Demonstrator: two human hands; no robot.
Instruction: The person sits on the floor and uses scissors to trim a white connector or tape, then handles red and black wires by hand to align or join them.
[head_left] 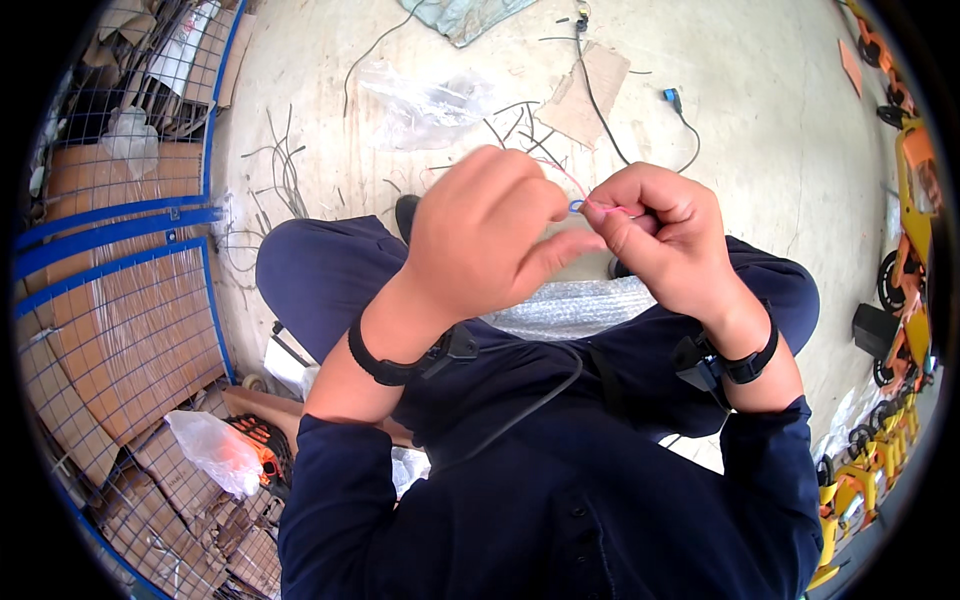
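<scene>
Between the thumb and bent fingers of my right hand is a thin pink wire. A short blue wire end shows beside that pinch. My left hand is curled close by, its thumb pointing toward the right fingertips. The pink wire runs up and left behind the left knuckles, and whatever the left fingers grip is hidden. Both hands are raised in front of my bent knees, over a strip of bubble wrap. A dark strap with a small black device circles each wrist.
Cut dark cable pieces, clear plastic film and a cardboard piece litter the floor ahead. A black cable with a blue connector lies beyond my right hand. Blue mesh cages with cardboard stand left; yellow-orange wheeled equipment lines the right.
</scene>
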